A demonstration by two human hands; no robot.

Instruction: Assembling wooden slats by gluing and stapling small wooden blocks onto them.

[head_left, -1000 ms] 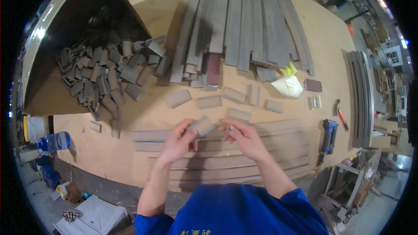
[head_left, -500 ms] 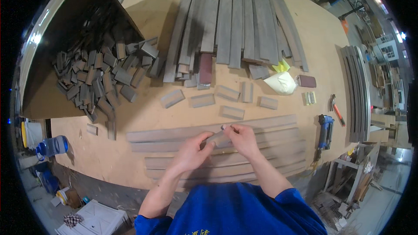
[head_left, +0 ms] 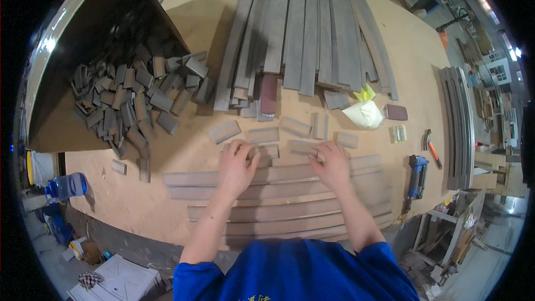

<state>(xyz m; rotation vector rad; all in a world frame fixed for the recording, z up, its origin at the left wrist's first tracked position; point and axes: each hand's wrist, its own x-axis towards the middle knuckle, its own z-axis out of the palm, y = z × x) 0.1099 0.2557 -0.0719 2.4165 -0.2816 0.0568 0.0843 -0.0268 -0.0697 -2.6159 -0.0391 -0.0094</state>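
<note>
My left hand [head_left: 238, 167] has its fingers curled at the left end of a short grey-brown wood block [head_left: 268, 152] on the table. Thumb and fingers of my right hand [head_left: 331, 164] close on the right end of another short wood block [head_left: 302, 147]. Behind both hands lie several similar pieces, among them a left block [head_left: 224, 131], a middle block [head_left: 296, 126] and an upright block [head_left: 320, 126]. Below my hands, long grooved wood strips [head_left: 262, 194] run side by side across the table.
A large box [head_left: 50, 128] on its side spills short blocks [head_left: 131, 97] at left. Long boards [head_left: 292, 28] are stacked at the back. A white bag [head_left: 365, 115], red-handled pincers [head_left: 432, 149] and a blue nail gun [head_left: 416, 178] lie at right.
Both hands have moved forward and apart. The short block they held together now lies on the table by my left hand; my right hand has reached another block.
</note>
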